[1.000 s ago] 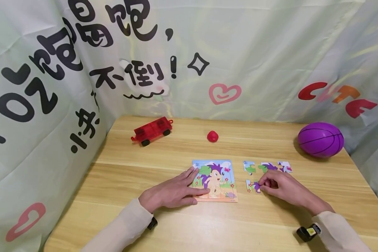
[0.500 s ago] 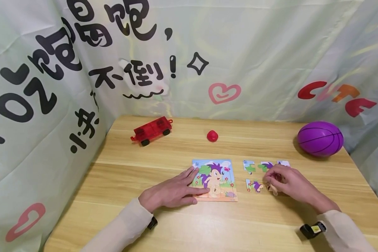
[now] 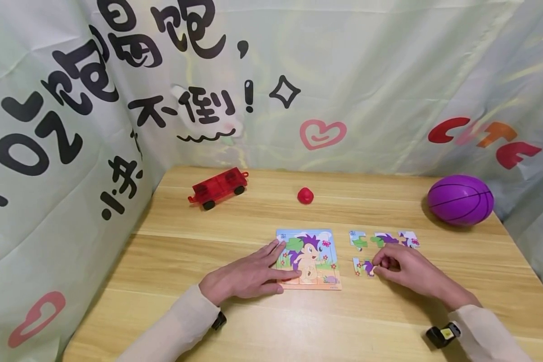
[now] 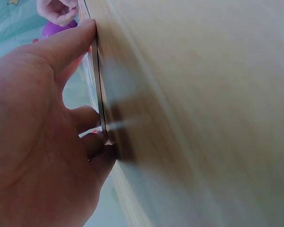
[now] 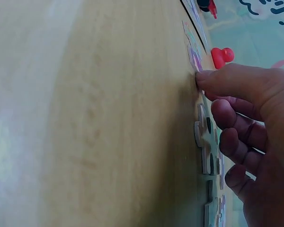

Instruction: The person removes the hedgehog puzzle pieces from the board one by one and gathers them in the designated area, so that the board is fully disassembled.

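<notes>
From above the near side of the pale wood-grained table (image 3: pixel 307 322), your head camera faces forward and down. Your wrist cameras sit low and close to the table, its top appearing nearly upright; head and right-wrist views share the flat, multicoloured jigsaw pieces (image 3: pixel 357 238).

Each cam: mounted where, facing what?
Head: on head, facing forward-down at hedgehog puzzle; left hand, right hand, sleeves show.
Left wrist: on that wrist, facing along tabletop, hedgehog puzzle's edge; left hand, right hand show.
Right wrist: on that wrist, facing along tabletop, puzzle pieces; right hand shows.
Head and left wrist share the purple basketball.
</notes>
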Demonstrator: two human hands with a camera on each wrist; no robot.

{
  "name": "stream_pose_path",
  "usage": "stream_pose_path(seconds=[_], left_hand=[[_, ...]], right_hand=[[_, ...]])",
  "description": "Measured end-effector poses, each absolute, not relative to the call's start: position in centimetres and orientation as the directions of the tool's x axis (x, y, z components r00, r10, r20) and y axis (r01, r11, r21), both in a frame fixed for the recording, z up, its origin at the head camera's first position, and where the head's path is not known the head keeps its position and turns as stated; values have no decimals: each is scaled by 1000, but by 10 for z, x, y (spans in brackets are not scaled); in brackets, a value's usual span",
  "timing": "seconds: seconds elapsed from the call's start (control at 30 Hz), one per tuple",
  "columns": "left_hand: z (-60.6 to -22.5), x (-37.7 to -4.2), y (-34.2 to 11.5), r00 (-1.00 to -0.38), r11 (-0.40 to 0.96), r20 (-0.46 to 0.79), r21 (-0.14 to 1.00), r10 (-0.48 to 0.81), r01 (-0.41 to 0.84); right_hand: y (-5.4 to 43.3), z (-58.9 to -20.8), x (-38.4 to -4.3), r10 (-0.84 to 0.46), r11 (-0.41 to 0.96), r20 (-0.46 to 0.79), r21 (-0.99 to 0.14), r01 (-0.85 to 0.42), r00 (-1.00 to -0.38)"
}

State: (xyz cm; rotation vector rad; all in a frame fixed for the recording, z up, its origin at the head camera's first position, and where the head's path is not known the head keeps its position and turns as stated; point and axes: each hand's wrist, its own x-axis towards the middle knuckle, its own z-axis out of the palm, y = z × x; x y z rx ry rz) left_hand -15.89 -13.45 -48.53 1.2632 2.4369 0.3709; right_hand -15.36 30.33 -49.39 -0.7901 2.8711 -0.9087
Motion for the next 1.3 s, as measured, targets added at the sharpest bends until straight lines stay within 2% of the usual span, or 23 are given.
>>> stream_pose_path(seconds=[0.7, 0.87, 1.03, 1.3], left_hand=[[-485, -158, -136, -539, 576, -210, 379, 816, 724], [-484, -158, -135, -541, 581, -215, 363, 813, 729], [-484, -158, -135, -542, 582, -216, 361, 812, 729], [-482, -157, -129, -538, 572, -200, 362, 819, 736]], right_hand=[[298, -494, -153, -449, 691, 157, -564, -453, -880], [279, -492, -153, -450, 661, 175, -593, -459, -876], [248, -492, -152, -493, 643, 125, -614, -457, -861], [217, -494, -152, -572, 670, 44, -551, -498, -819]])
